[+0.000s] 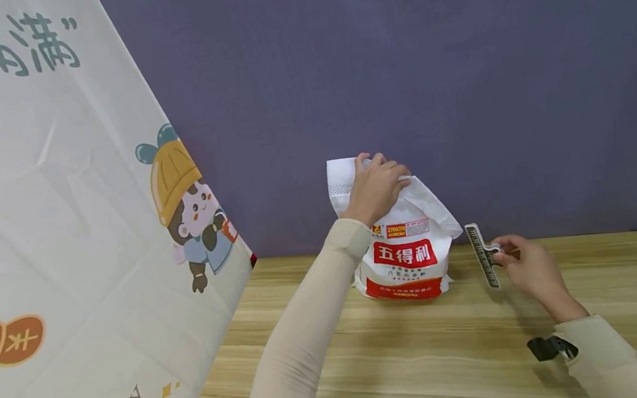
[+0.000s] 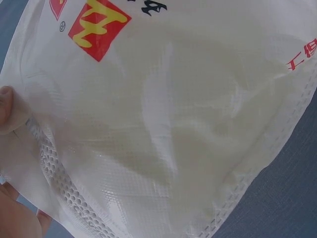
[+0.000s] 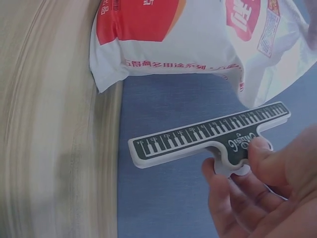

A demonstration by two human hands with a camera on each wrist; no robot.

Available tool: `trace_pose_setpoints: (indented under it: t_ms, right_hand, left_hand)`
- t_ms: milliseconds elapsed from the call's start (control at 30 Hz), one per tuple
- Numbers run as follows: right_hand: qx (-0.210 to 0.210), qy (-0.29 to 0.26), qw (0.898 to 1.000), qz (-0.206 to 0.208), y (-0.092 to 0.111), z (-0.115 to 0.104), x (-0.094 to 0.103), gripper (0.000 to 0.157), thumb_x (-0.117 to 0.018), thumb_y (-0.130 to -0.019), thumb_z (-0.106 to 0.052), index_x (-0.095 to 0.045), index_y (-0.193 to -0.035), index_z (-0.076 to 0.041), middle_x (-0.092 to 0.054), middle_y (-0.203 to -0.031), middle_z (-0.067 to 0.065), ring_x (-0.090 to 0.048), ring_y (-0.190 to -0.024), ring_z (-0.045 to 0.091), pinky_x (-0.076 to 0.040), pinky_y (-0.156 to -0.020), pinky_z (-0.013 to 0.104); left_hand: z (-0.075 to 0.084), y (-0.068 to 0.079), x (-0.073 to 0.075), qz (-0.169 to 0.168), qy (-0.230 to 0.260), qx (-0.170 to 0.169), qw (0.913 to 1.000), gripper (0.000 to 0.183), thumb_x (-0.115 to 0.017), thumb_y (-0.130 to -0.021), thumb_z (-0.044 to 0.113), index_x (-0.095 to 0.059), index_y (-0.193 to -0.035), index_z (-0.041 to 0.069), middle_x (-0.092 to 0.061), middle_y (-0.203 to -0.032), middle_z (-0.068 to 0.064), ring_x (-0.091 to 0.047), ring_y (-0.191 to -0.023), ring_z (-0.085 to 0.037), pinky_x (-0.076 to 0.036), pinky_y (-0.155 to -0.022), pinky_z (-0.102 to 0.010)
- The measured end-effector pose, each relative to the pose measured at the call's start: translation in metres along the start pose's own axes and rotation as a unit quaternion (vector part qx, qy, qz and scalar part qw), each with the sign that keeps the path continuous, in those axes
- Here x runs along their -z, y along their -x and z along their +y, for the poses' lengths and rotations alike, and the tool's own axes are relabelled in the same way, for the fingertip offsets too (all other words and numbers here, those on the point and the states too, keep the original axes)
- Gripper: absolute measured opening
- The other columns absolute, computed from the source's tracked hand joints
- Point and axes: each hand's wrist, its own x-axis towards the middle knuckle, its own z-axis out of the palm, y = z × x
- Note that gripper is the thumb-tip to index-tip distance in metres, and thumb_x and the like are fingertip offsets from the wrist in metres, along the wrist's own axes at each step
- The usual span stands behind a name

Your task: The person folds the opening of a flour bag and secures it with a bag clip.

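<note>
A white flour bag (image 1: 407,273) with red printed panels stands on the wooden table, its top gathered and leaning. My left hand (image 1: 376,184) grips the bag's top edge; in the left wrist view a thumb and fingers (image 2: 20,213) show on either side of the white plastic near its perforated band. To the right of the bag, my right hand (image 1: 532,269) pinches a long clip (image 1: 482,256) by its handle. Seen from the right wrist, the clip (image 3: 213,131) has a white rim and a dark face printed with piano keys, and its long edge lies close to the bag's side.
The wooden table (image 1: 310,364) runs up to a dark blue-grey backdrop (image 1: 397,59) right behind the bag. At the left, a white printed sheet (image 1: 72,246) with cartoon figures slants down to the table. A black strap piece (image 1: 547,348) sticks out from the right sleeve.
</note>
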Motion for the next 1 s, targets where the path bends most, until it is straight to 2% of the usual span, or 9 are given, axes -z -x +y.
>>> trace_pose_setpoints:
  t_ms: [167,400,633,833,900,1000]
  right_hand:
    - [0.013,-0.001,1.0,0.004,-0.001,-0.007,0.005,0.024,-0.065,-0.099,-0.009,-0.065,-0.121,0.001,-0.071,-0.103,0.022,-0.069,-0.091,0.04,-0.046,-0.066,0.032]
    - [0.037,-0.001,0.999,-0.001,-0.004,-0.018,0.012,0.023,-0.064,-0.1,-0.01,-0.066,-0.121,0.0,-0.073,-0.103,0.021,-0.07,-0.09,0.038,-0.046,-0.066,0.031]
    - [0.054,0.007,0.998,0.024,-0.006,-0.027,0.014,0.021,-0.068,-0.097,-0.008,-0.068,-0.117,-0.001,-0.075,-0.097,0.017,-0.071,-0.079,0.028,-0.045,-0.06,0.027]
    - [0.068,0.003,0.997,0.047,-0.006,-0.032,0.016,0.019,-0.067,-0.096,-0.002,-0.069,-0.114,0.001,-0.075,-0.094,0.019,-0.071,-0.078,0.028,-0.042,-0.056,0.022]
    - [0.075,0.003,0.996,0.055,-0.007,-0.034,0.019,0.019,-0.066,-0.096,0.0,-0.069,-0.114,0.001,-0.075,-0.094,0.019,-0.07,-0.076,0.021,-0.04,-0.055,0.023]
    - [0.088,0.005,0.994,0.068,-0.009,-0.038,0.022,0.017,-0.066,-0.096,0.0,-0.069,-0.113,0.0,-0.075,-0.093,0.019,-0.064,-0.072,0.005,-0.039,-0.053,0.023]
  left_hand:
    - [0.0,-0.001,-0.001,0.005,0.0,-0.003,1.0,0.024,-0.056,-0.104,0.042,-0.075,-0.117,0.033,-0.075,-0.115,0.017,-0.058,-0.108,-0.008,-0.03,-0.117,-0.047]
    - [0.0,0.0,0.001,0.004,-0.003,0.0,1.0,0.024,-0.056,-0.104,0.043,-0.074,-0.117,0.034,-0.075,-0.116,0.018,-0.058,-0.108,-0.008,-0.03,-0.117,-0.047]
    - [0.0,0.003,0.003,-0.004,-0.005,0.005,1.0,0.025,-0.056,-0.104,0.043,-0.074,-0.118,0.034,-0.075,-0.117,0.017,-0.059,-0.11,-0.009,-0.03,-0.118,-0.046]
    - [0.0,0.004,0.004,-0.007,-0.004,0.005,0.9999,0.025,-0.055,-0.104,0.044,-0.074,-0.118,0.035,-0.074,-0.118,0.017,-0.058,-0.111,-0.008,-0.029,-0.118,-0.046]
    - [0.0,0.004,0.005,-0.007,-0.005,0.005,1.0,0.025,-0.055,-0.104,0.044,-0.074,-0.118,0.035,-0.074,-0.118,0.018,-0.058,-0.11,-0.008,-0.03,-0.118,-0.046]
    - [0.0,0.004,0.006,-0.005,-0.007,0.004,1.0,0.025,-0.055,-0.104,0.044,-0.074,-0.118,0.035,-0.074,-0.117,0.018,-0.058,-0.11,-0.008,-0.029,-0.118,-0.046]
